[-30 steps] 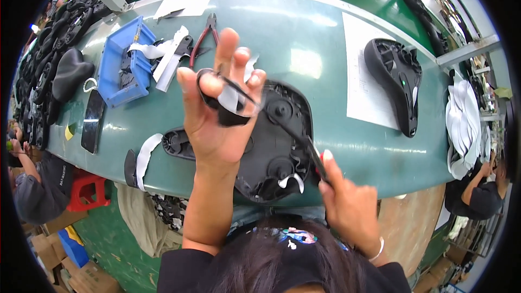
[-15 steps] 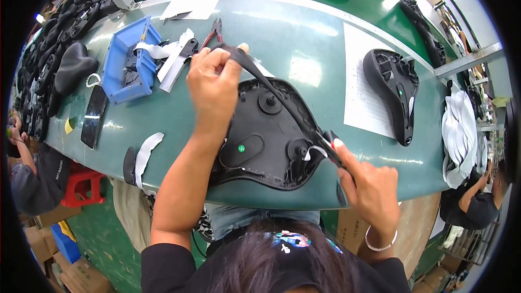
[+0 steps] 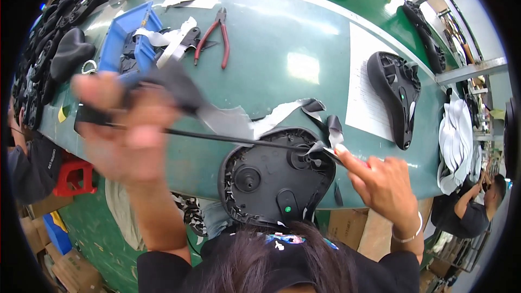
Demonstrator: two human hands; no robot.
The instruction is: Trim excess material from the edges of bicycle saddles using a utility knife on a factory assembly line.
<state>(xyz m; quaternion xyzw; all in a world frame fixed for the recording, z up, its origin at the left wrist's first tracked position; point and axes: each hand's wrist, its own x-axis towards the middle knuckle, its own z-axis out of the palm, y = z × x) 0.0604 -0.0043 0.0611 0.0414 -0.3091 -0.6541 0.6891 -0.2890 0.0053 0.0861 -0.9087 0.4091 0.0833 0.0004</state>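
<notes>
An upturned black bicycle saddle lies at the near edge of the table, its ribbed underside and round mounts showing. My left hand, smeared by motion, is closed on a long trimmed strip of black cover material. The strip runs taut across the saddle's far part towards my right hand. That hand grips a slim tool with a red part, its tip at the saddle's right edge; its exact kind is mostly hidden by the fingers. Loose grey-backed strip ends curl beyond the saddle.
Red-handled cutters lie beyond my left hand, near a blue bin of parts. Another upturned saddle rests on paper at right, with white covers stacked past it. More saddles are piled far left. Other people sit on both sides.
My left hand has swung left and nearer, pulling the strip with it. The saddle has turned and shifted nearer. The cutters now show fully, and loose strip ends have come into sight.
</notes>
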